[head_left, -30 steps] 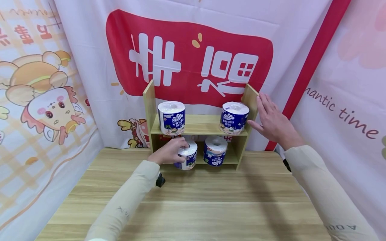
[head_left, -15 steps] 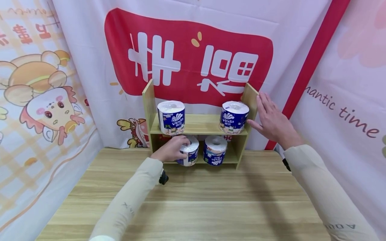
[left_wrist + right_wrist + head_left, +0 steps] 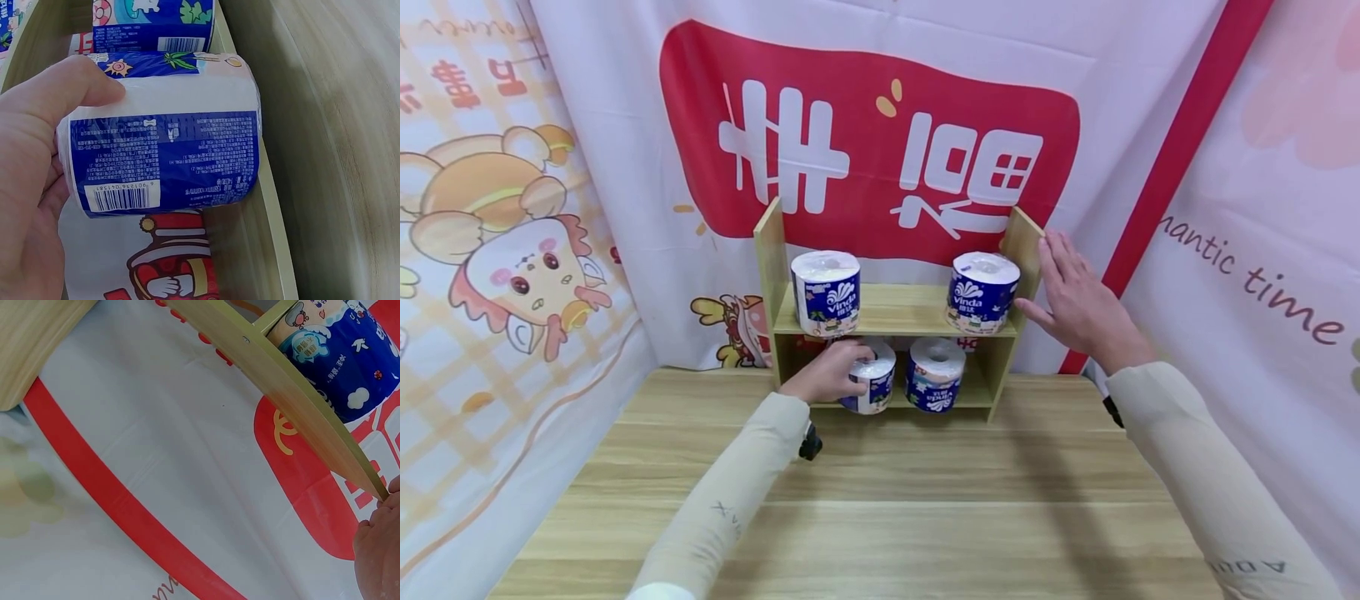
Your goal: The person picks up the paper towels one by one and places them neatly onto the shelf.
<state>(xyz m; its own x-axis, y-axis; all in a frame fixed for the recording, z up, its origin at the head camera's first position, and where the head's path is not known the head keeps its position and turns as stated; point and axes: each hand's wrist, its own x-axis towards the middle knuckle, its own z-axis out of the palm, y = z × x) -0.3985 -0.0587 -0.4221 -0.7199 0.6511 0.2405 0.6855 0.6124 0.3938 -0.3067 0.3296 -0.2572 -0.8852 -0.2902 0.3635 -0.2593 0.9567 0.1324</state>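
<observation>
A small two-tier wooden shelf (image 3: 901, 310) stands at the back of the table. My left hand (image 3: 829, 372) holds a blue-and-white wrapped toilet paper roll (image 3: 877, 387) on the lower tier, fingers over its top and thumb on its side. The left wrist view shows the thumb pressed on the wrapper of that roll (image 3: 164, 150), above its barcode. To its right sits another toilet roll (image 3: 935, 377), a small gap between them. My right hand (image 3: 1084, 307) lies with fairly straight fingers against the outer right side panel (image 3: 312, 422).
On the upper tier, one toilet roll (image 3: 826, 293) stands at the left end and another (image 3: 983, 293) at the right end. A printed cloth (image 3: 880, 158) hangs close behind the shelf. The wooden table (image 3: 880, 500) extends in front of it.
My left hand has moved slightly back and to the right with the toilet roll, further onto the lower tier. The right hand has stayed at the side panel.
</observation>
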